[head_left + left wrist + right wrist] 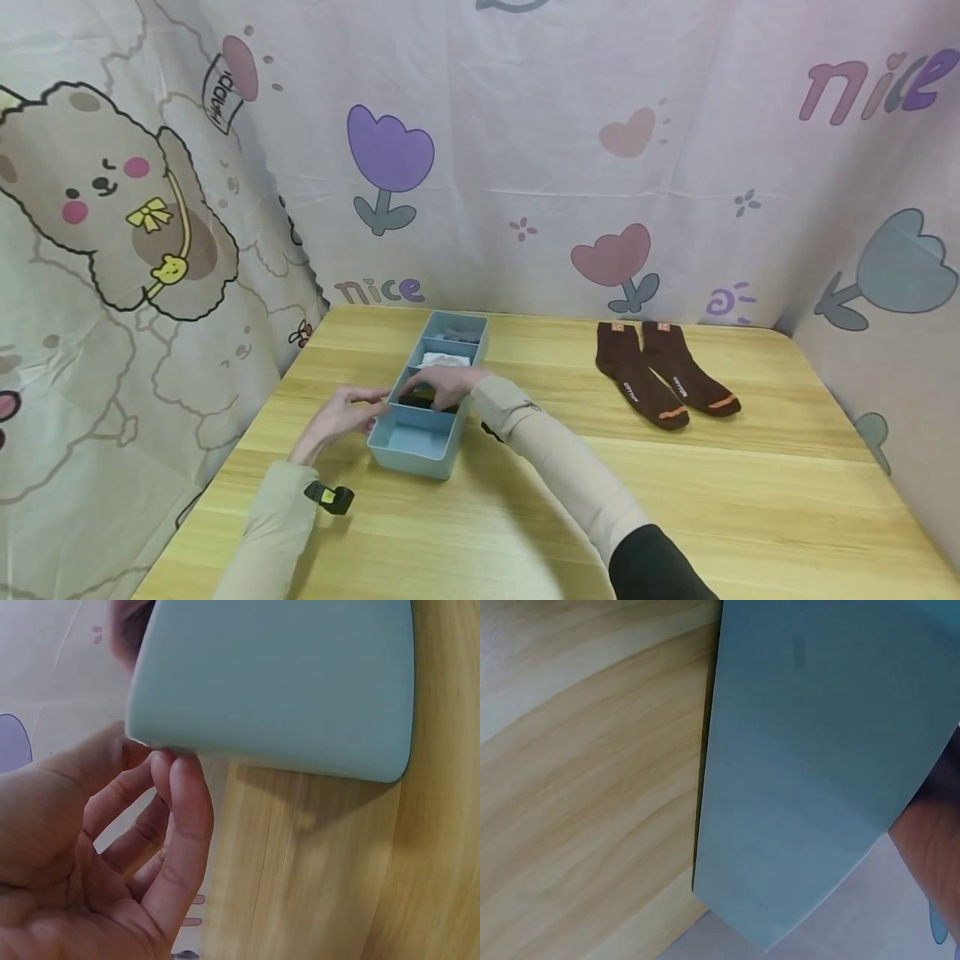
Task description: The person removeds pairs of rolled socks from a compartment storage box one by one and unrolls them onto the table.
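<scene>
Head view: two brown socks (pixel 637 379) lie well right of one four-compartment box (pixel 408 467) on the table (pixel 750 517), its long axis running away and slightly rightward; the right hand (pixel 444 383), grip impossible to tell, partly blocks a dark item (pixel 416 401) in the second-nearest compartment. Left wrist view: the left hand (pixel 112 832) pinches the box's rim, thumb against fingertips. Right wrist view: the box's side wall hides the right fingers.

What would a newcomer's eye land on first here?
Probably the big winking bear printed on the backdrop at far left. Then the brown socks lying at right on the table, and the pale blue divided box left of centre, with the right hand inside it.
</scene>
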A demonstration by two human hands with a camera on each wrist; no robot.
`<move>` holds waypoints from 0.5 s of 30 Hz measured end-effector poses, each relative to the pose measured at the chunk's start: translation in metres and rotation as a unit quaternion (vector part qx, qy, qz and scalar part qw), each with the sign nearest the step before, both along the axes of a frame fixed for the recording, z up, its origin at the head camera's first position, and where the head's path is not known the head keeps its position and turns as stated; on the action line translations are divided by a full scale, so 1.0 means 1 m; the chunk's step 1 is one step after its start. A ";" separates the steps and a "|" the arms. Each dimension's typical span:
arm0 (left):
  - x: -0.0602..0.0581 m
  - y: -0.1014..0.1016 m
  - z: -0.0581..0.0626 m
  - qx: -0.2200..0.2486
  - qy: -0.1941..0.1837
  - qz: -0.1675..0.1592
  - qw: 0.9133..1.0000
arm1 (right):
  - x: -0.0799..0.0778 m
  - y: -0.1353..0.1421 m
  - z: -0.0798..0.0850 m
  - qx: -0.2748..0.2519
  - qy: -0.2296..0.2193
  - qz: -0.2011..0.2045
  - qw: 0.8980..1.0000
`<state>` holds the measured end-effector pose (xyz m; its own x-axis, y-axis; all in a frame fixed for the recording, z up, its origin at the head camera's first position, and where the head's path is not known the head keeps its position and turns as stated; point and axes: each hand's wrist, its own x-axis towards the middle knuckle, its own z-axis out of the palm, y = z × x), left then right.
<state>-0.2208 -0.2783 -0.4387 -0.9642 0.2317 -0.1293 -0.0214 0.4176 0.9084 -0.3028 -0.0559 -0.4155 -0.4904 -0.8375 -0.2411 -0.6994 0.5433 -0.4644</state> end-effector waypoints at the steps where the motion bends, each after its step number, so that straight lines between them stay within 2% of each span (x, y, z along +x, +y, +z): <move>1: 0.001 -0.001 0.000 -0.001 0.001 -0.003 1.000 | 0.001 0.000 0.000 -0.003 0.002 0.000 1.000; 9: 0.008 -0.009 0.002 0.002 0.000 0.000 1.000 | 0.004 -0.002 0.004 -0.052 0.061 0.029 0.996; 15: 0.007 -0.011 0.004 -0.011 -0.001 0.024 1.000 | 0.002 0.004 0.004 -0.116 0.045 0.019 0.992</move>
<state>-0.2138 -0.2898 -0.4347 -0.9737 0.1823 -0.1368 -0.0445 0.4366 0.8986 -0.3006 -0.0514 -0.4111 -0.4688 -0.8833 0.0038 -0.7611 0.4018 -0.5092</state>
